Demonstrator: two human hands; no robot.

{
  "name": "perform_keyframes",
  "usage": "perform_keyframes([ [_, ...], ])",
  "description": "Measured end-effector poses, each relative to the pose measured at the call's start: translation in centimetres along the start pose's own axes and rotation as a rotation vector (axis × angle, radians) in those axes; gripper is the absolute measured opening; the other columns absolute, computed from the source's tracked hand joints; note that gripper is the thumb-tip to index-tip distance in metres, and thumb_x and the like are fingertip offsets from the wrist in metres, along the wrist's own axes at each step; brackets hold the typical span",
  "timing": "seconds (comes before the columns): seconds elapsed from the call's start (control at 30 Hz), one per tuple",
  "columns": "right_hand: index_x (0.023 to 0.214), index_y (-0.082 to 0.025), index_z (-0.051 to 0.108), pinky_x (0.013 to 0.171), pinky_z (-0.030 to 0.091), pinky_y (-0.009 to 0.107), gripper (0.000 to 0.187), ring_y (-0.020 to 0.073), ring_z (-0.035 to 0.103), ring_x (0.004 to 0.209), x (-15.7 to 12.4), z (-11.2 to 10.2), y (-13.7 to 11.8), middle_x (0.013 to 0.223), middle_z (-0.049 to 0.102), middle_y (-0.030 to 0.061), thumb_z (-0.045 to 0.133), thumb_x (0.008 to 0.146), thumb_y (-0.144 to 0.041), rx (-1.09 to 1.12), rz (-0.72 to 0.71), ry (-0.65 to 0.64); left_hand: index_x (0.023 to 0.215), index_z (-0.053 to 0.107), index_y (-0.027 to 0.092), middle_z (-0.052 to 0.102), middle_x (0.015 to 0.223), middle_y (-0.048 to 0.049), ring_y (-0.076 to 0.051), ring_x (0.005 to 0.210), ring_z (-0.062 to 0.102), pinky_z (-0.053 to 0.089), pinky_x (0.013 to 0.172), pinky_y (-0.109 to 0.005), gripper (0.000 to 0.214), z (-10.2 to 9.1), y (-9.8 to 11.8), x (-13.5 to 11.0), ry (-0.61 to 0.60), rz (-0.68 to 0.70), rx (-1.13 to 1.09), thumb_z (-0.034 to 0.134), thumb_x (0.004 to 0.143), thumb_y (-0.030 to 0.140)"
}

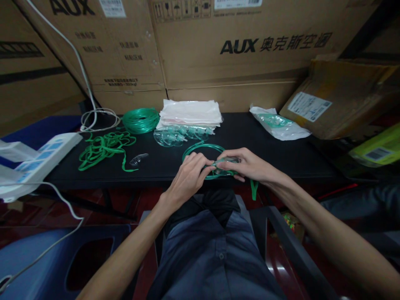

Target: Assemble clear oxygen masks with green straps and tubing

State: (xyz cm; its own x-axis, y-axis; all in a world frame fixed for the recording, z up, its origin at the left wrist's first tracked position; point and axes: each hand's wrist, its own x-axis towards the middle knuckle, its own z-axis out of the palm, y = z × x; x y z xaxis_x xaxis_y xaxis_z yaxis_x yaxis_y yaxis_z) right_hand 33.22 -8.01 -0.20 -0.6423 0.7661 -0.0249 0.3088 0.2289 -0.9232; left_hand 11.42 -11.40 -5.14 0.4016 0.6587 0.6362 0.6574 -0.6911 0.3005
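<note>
A clear, green-tinted oxygen mask (229, 160) is held in my right hand (246, 163) just over the table's front edge. The fingers of my left hand (197, 166) are closed in a pinch at the mask's left end, touching the fingertips of my right hand. Whether a tube end or a strap lies in that pinch is hidden. Beneath and behind both hands runs a loop of green tubing (201, 146). From below my right hand hangs the end of a green strap (254, 190).
On the black table (237, 125) are more masks (175, 135), stacked white packages (190, 112), coiled green tubing (140, 120), tangled green straps (104, 148) and small clear pieces (139, 159). A bagged mask (278, 123) lies right, beside a cardboard box (340, 96). A power strip (40, 162) stands left.
</note>
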Motion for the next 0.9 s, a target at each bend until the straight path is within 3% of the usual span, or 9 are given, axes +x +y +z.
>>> perform_keyframes([
  [0.13, 0.091, -0.015, 0.073, 0.038, 0.032, 0.020, 0.034, 0.0051, 0.044, 0.042, 0.1, 0.0, -0.3, 0.075, 0.062, -0.0001, 0.067, 0.088, -0.048, 0.047, 0.051, 0.013, 0.099, 0.065, 0.016, 0.072, 0.093, -0.0051, -0.020, 0.088, 0.060, 0.043, 0.083, -0.034, 0.019, -0.2, 0.6, 0.1, 0.014, 0.001, 0.040, 0.052, 0.104, 0.029],
  [0.27, 0.093, -0.015, 0.072, 0.042, 0.035, 0.022, 0.034, 0.0066, 0.046, 0.042, 0.2, -0.7, -0.8, 0.071, 0.061, -0.0021, 0.064, 0.090, -0.048, -0.145, 0.020, 0.002, 0.106, 0.070, 0.020, 0.074, 0.103, -0.0041, -0.020, 0.099, 0.062, 0.044, 0.091, -0.035, 0.020, -1.5, 0.8, 0.3, 0.010, -0.059, 0.018, 0.058, 0.101, 0.035],
  [0.43, 0.104, -0.018, 0.076, 0.079, 0.050, 0.028, 0.028, 0.0190, 0.068, 0.084, -0.1, -1.9, -1.7, 0.094, 0.073, 0.0043, 0.069, 0.090, -0.042, -0.473, -0.250, 0.040, 0.129, 0.065, 0.017, 0.069, 0.124, -0.0105, -0.026, 0.117, 0.060, 0.042, 0.106, -0.040, 0.041, -3.5, -0.6, 0.1, 0.046, -0.335, 0.191, 0.059, 0.099, 0.045],
  [0.5, 0.110, -0.020, 0.075, 0.090, 0.049, 0.031, 0.029, 0.0219, 0.069, 0.098, -0.3, -2.2, -1.9, 0.108, 0.072, 0.0070, 0.070, 0.090, -0.041, -0.568, -0.325, 0.026, 0.133, 0.063, 0.012, 0.067, 0.126, -0.0149, -0.030, 0.118, 0.061, 0.044, 0.106, -0.043, 0.050, -3.8, -1.3, 0.3, -0.019, -0.477, 0.281, 0.059, 0.097, 0.048],
  [0.6, 0.121, -0.022, 0.073, 0.092, 0.051, 0.034, 0.034, 0.0243, 0.069, 0.105, -0.5, -2.6, -2.0, 0.120, 0.068, 0.0097, 0.070, 0.091, -0.040, -0.711, -0.358, -0.014, 0.125, 0.068, 0.013, 0.069, 0.119, -0.0152, -0.031, 0.111, 0.066, 0.049, 0.096, -0.040, 0.043, -4.1, -1.9, 1.4, -0.183, -0.578, 0.275, 0.061, 0.096, 0.044],
  [0.7, 0.121, -0.024, 0.074, 0.104, 0.049, 0.043, 0.029, 0.0292, 0.062, 0.123, 0.0, -3.1, -1.2, 0.132, 0.064, 0.0124, 0.069, 0.093, -0.029, -0.836, -0.475, -0.025, 0.110, 0.073, 0.018, 0.074, 0.105, -0.0095, -0.027, 0.101, 0.070, 0.050, 0.088, -0.035, 0.023, -4.5, -2.2, 3.1, -0.309, -0.638, 0.182, 0.063, 0.093, 0.031],
  [0.77, 0.116, -0.027, 0.076, 0.115, 0.037, 0.055, 0.027, 0.0323, 0.049, 0.139, 0.5, -3.4, -0.2, 0.140, 0.062, 0.0111, 0.066, 0.092, -0.019, -0.910, -0.580, 0.023, 0.099, 0.074, 0.020, 0.076, 0.097, -0.0065, -0.026, 0.097, 0.072, 0.049, 0.084, -0.033, 0.015, -4.7, -2.3, 3.9, -0.342, -0.667, 0.143, 0.065, 0.088, 0.024],
  [0.83, 0.114, -0.029, 0.076, 0.120, 0.027, 0.063, 0.037, 0.0321, 0.039, 0.147, 0.8, -3.5, 0.9, 0.146, 0.058, 0.0090, 0.061, 0.089, -0.006, -0.955, -0.642, 0.082, 0.092, 0.073, 0.020, 0.077, 0.093, -0.0055, -0.026, 0.095, 0.072, 0.049, 0.083, -0.033, 0.011, -4.8, -2.3, 4.3, -0.346, -0.664, 0.132, 0.067, 0.083, 0.021],
  [0.9, 0.115, -0.028, 0.075, 0.120, 0.027, 0.063, 0.051, 0.0304, 0.034, 0.150, 0.8, -3.1, 1.9, 0.150, 0.054, 0.0095, 0.055, 0.083, 0.005, -0.941, -0.665, 0.118, 0.089, 0.072, 0.018, 0.077, 0.093, -0.0065, -0.026, 0.095, 0.072, 0.049, 0.084, -0.033, 0.009, -4.7, -2.3, 4.4, -0.329, -0.649, 0.137, 0.068, 0.081, 0.021],
])
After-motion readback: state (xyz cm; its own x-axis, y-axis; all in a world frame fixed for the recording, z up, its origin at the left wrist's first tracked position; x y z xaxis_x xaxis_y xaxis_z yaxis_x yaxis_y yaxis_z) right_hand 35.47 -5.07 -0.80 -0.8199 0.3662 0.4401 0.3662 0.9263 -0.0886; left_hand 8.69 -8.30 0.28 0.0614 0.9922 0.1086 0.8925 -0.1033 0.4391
